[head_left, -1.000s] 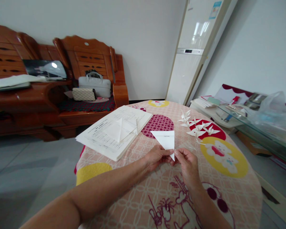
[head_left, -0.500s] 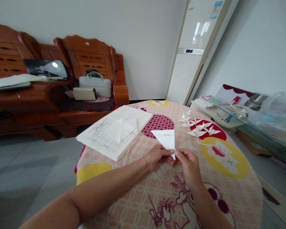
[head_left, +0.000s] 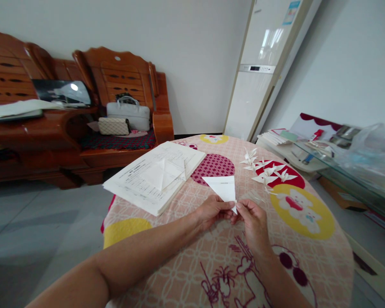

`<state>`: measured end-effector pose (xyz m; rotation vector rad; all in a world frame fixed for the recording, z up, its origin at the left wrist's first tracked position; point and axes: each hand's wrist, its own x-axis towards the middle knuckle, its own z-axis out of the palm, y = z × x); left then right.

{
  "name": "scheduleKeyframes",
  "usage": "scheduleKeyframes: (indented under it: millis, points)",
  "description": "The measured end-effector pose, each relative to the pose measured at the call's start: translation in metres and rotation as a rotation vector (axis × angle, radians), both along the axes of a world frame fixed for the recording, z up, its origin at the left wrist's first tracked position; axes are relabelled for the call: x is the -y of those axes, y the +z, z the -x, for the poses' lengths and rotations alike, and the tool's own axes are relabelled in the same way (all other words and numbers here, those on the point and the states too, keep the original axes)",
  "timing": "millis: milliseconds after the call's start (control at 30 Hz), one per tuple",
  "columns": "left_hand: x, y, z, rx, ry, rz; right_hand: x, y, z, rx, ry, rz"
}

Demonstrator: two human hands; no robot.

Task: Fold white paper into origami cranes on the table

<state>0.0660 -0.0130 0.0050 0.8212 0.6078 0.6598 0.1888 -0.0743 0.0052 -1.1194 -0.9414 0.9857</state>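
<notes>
A folded piece of white paper, triangular with a line of small print near its top edge, is held just above the patterned tablecloth. My left hand pinches it near the lower point, thumb on top and fingers underneath. On the other side, my right hand pinches its right edge near the same point, the fingertips almost meeting those of the left. The fingers hide part of the lower tip. Several folded white paper cranes lie beyond my right hand.
A stack of printed sheets lies at the table's left, with folded paper squares on top. A wooden chair holding bags stands behind. To the right is a glass-topped table with a plastic bag.
The folded paper has tilted very slightly in my fingers. Both hands keep almost the same place and grip.
</notes>
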Motion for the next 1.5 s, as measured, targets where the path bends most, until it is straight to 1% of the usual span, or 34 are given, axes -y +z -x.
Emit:
scheduleKeyframes:
  millis: [167, 367, 533, 633, 800, 967, 1067, 1333, 1500]
  points:
    - [0.0014, 0.0006, -0.0006, 0.003, 0.011, 0.019, 0.001, -0.0004, 0.0012, -0.003, -0.019, -0.026]
    - [0.0012, 0.0054, 0.0016, -0.038, 0.015, -0.046, -0.0008, -0.0011, -0.0005, -0.054, 0.009, 0.036]
    - [-0.0001, 0.0066, 0.0027, -0.051, 0.011, -0.056, -0.001, 0.001, -0.001, -0.065, 0.039, 0.044]
    - [-0.0001, 0.005, 0.0019, -0.06, 0.01, -0.05, -0.0003, -0.0004, -0.0014, -0.023, 0.029, 0.03]
    - [-0.0004, 0.0013, -0.0003, -0.015, 0.001, 0.002, -0.0001, -0.0062, -0.0017, 0.056, -0.034, -0.039]
    - [-0.0013, 0.0021, 0.0011, -0.019, 0.034, -0.004, -0.0004, -0.0022, 0.0003, -0.016, 0.018, -0.004]
    - [-0.0017, 0.0023, 0.0019, -0.022, 0.04, -0.017, -0.0008, -0.0001, 0.0012, -0.052, 0.026, 0.019]
    - [0.0008, 0.0033, 0.0007, -0.047, 0.025, -0.049, -0.0022, -0.0024, -0.0022, 0.037, -0.014, 0.0]
    - [0.0017, 0.0028, 0.0, -0.044, 0.012, -0.028, -0.0025, -0.0072, -0.0024, 0.069, -0.038, -0.03]
